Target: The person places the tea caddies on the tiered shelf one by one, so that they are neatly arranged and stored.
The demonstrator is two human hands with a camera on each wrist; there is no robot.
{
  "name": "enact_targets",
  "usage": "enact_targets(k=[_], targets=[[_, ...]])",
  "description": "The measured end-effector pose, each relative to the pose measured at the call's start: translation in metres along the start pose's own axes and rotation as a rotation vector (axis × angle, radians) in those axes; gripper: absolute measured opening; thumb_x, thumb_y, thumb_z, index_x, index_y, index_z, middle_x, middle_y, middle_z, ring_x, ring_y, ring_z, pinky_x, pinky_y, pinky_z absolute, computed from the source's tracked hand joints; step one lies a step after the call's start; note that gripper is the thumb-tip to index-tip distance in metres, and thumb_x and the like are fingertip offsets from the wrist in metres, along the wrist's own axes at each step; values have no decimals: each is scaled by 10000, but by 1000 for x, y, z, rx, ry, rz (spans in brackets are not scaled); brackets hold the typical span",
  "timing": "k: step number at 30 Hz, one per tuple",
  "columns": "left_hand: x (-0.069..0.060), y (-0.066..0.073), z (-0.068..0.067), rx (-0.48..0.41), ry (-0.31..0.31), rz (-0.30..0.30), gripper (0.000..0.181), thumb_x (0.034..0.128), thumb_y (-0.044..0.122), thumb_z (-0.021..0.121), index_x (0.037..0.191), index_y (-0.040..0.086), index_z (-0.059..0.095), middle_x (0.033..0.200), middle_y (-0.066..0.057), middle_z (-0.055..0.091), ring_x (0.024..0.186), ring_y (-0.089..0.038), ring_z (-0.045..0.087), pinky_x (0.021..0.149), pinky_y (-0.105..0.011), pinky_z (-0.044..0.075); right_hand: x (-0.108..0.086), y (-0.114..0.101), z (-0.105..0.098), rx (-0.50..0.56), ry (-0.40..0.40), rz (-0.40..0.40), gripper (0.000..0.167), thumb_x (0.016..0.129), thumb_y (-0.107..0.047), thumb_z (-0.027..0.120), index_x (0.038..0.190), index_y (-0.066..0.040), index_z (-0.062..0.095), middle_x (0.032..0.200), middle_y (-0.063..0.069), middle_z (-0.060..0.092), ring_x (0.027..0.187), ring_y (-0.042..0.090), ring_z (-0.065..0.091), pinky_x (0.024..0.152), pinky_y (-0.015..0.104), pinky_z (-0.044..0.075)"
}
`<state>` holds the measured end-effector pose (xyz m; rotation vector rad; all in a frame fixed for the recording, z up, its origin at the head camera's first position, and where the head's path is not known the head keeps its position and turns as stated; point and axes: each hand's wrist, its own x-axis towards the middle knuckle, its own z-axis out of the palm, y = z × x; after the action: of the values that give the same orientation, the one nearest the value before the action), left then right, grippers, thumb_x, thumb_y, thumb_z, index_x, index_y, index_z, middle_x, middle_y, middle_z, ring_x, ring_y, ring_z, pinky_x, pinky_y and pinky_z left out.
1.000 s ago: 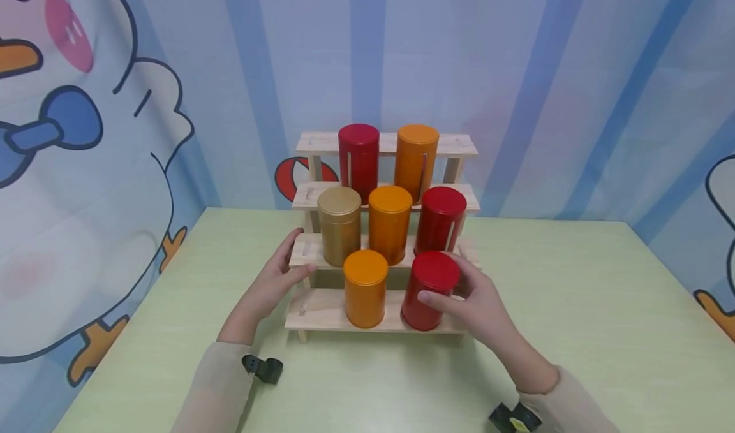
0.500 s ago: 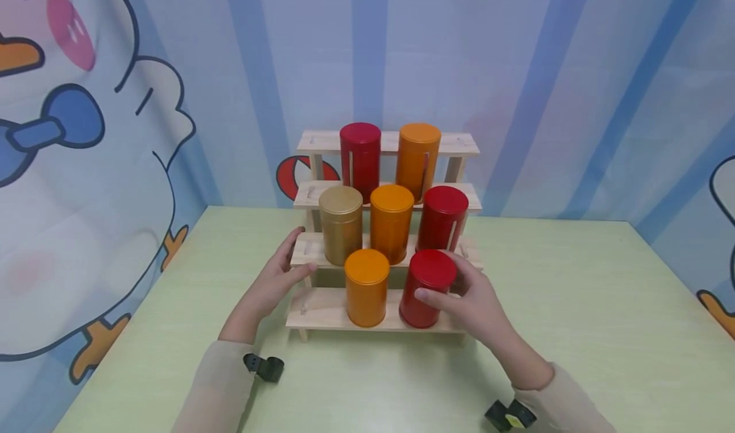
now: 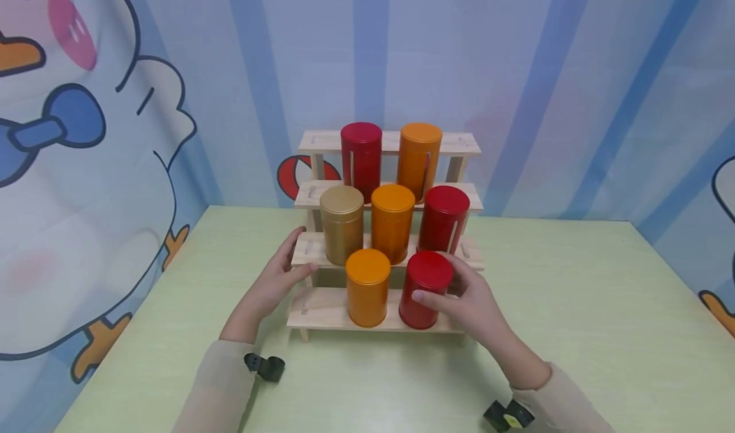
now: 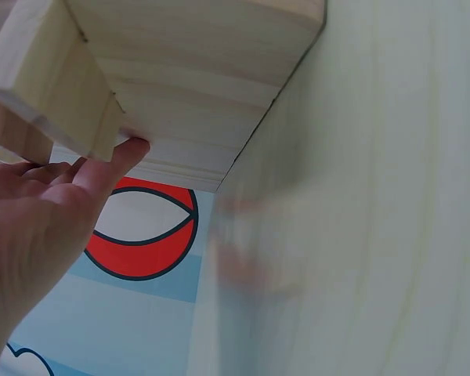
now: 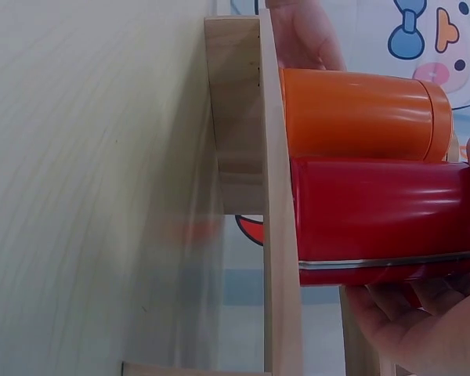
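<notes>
A light wooden rack with stepped shelves (image 3: 321, 308) stands on the table and holds several metal cans. My right hand (image 3: 473, 305) grips a red can (image 3: 418, 313) from its right side, thumb in front and fingers behind. That red can (image 5: 384, 211) is at the right part of the lowest shelf, its base at the board in the right wrist view. Left of it stands an orange can (image 3: 367, 300). My left hand (image 3: 270, 289) holds the rack's left side at the second shelf. In the left wrist view its thumb lies by a wooden upright (image 4: 70, 94).
On the second shelf stand a gold can (image 3: 342, 235), an orange can (image 3: 392, 229) and a red can (image 3: 441, 219). Higher up are another red can (image 3: 362, 159) and orange can (image 3: 419, 159). A striped cartoon backdrop (image 3: 505, 88) hangs behind the pale green table (image 3: 574, 318).
My right hand has shifted the red can slightly left along the lowest shelf, and it stands a little more upright. My left hand keeps its place on the rack.
</notes>
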<state>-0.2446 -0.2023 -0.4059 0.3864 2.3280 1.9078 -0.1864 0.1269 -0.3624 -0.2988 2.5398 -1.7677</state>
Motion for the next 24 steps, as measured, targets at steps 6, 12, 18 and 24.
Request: enact_targets(k=[6,12,18,24], targets=[[0,0,0,-19,-10,7,816,968,190,581,1565,152,26,1611,-104,124,1441,-330,233,1141,-514,244,0,0,1,2,-1,-15,687,781,-231,806,1380,-148,479,1314,97,565,1162,299,548,875,400,547],[0,0,1,-21,-11,9,814,970,183,577,1564,140,22,1608,-113,132,1434,-337,246,1139,-516,248,0,0,1,9,-11,-15,681,790,-231,800,1385,-150,478,1323,99,561,1175,299,541,893,412,539],[1,0,1,-20,-9,2,816,968,191,581,1565,154,26,1608,-115,131,1432,-340,248,1138,-515,251,0,-1,1,4,-11,-3,686,794,-240,797,1391,-150,471,1327,98,558,1178,297,537,896,412,537],[-1,0,-1,-8,4,-7,819,967,211,585,1566,176,28,1615,-95,109,1453,-316,204,1149,-508,232,1,-3,3,-2,-20,-7,691,793,-244,797,1392,-145,468,1328,106,556,1179,308,535,888,415,540]])
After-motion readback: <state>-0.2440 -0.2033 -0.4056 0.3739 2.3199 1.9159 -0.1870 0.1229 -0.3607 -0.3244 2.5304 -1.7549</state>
